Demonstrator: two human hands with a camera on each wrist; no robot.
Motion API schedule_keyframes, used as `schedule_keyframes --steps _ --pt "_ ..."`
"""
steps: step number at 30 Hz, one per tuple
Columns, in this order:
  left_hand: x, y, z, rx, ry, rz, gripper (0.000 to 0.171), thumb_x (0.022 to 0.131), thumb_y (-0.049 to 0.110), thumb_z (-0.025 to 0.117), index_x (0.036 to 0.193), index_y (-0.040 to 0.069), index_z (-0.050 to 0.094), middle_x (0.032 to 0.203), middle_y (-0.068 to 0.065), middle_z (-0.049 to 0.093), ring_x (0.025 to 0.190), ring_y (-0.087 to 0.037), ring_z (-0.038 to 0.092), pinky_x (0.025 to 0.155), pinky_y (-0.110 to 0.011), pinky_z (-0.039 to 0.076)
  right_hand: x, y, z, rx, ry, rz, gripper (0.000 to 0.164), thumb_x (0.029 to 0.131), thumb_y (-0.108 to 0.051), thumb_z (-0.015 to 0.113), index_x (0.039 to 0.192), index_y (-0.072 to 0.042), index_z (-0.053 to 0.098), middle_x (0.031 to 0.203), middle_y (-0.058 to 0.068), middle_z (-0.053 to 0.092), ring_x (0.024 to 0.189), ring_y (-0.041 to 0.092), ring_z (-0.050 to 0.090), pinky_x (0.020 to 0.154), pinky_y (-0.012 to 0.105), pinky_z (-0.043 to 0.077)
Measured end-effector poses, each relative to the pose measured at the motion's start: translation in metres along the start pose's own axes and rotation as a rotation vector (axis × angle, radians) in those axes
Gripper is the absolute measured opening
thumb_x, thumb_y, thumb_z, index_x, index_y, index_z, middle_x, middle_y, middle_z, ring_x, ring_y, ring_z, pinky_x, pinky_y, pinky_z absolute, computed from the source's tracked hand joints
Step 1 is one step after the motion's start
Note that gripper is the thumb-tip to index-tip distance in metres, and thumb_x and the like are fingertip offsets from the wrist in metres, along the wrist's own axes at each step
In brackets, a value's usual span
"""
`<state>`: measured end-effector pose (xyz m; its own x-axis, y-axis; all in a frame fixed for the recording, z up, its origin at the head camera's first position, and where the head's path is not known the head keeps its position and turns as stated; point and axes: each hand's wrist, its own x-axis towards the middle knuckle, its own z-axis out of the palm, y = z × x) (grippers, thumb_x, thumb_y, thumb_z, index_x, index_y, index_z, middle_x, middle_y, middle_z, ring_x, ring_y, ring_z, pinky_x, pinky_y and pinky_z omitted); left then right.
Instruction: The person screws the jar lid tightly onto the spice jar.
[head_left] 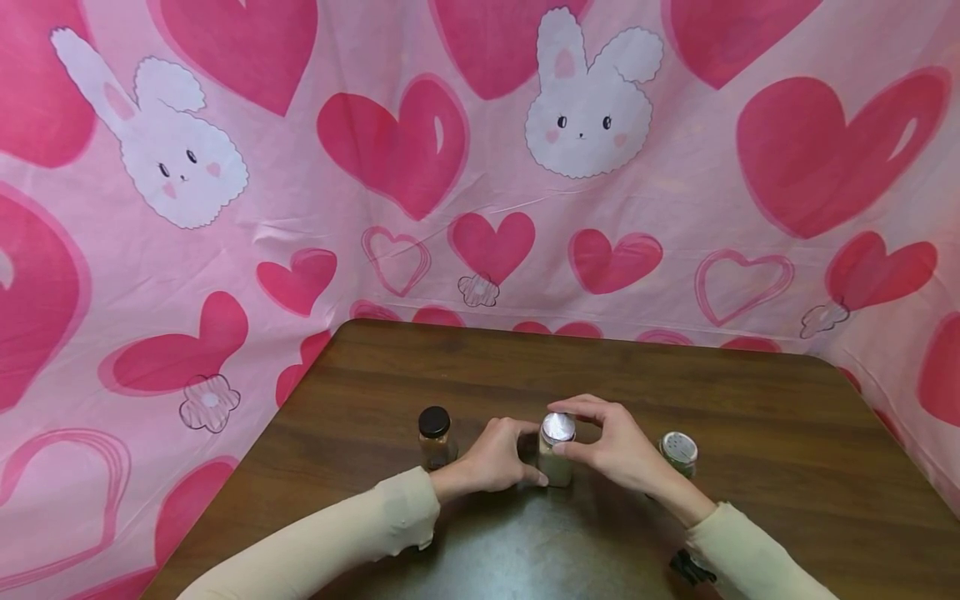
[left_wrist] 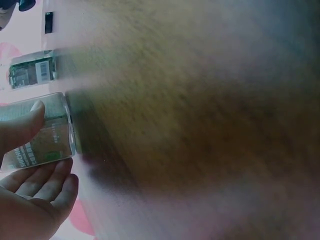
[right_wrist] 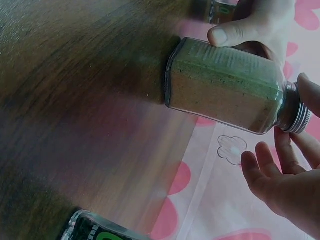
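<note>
A square glass spice jar (head_left: pixel 556 468) stands upright on the wooden table, between both hands. Its filling shows a green layer over a brown one in the right wrist view. My left hand (head_left: pixel 491 457) holds the lower body of the jar, with the thumb (left_wrist: pixel 32 122) along one face and fingers beside the opposite face. At the top, my right hand (head_left: pixel 617 446) pinches the ridged silver cap (right_wrist: pixel 302 118) between thumb and fingers. The cap sits on the jar's neck.
Left of the hands stands a jar with a black lid (head_left: pixel 435 423). A jar with a perforated silver top (head_left: pixel 678 448) and green contents is partly hidden behind the right wrist. A small black object (head_left: pixel 692 568) lies by the right sleeve. Pink heart-print cloth (head_left: pixel 487 167) surrounds the table (head_left: pixel 637 367).
</note>
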<state>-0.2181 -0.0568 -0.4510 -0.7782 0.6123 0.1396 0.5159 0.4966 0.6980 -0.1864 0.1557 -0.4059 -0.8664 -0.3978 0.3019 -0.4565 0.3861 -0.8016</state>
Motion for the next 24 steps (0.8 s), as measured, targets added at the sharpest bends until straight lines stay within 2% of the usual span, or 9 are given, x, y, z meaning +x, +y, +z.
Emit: schedule_keyframes --steps 8,14,24 --pt "0.000 0.000 0.000 -0.002 0.003 -0.009 0.058 0.063 0.023 0.090 0.116 0.018 0.067 0.106 0.016 0.064 0.095 0.001 0.057 0.084 -0.024 0.045 0.001 0.001 0.005 -0.038 0.066 0.012 0.042 0.071 -0.026 0.085 0.109 -0.026 0.068 0.104 -0.009 0.063 0.102 0.011 0.057 0.088 0.045 0.045" --pt "0.000 0.000 0.000 -0.006 0.003 -0.015 0.058 0.062 0.023 0.091 0.115 0.018 0.068 0.105 0.016 0.064 0.094 0.001 0.057 0.084 -0.024 0.045 0.000 -0.001 0.008 -0.041 0.112 0.058 0.043 0.066 -0.031 0.088 0.104 -0.026 0.067 0.100 -0.011 0.062 0.095 0.014 0.059 0.079 0.049 0.048" --pt "0.001 0.000 0.001 0.009 0.023 0.009 0.057 0.061 0.021 0.091 0.113 0.018 0.069 0.103 0.017 0.065 0.094 0.001 0.057 0.084 -0.023 0.045 0.002 -0.003 0.012 0.008 0.141 0.127 0.048 0.062 -0.035 0.089 0.099 -0.025 0.061 0.100 -0.008 0.061 0.091 0.019 0.061 0.074 0.045 0.050"
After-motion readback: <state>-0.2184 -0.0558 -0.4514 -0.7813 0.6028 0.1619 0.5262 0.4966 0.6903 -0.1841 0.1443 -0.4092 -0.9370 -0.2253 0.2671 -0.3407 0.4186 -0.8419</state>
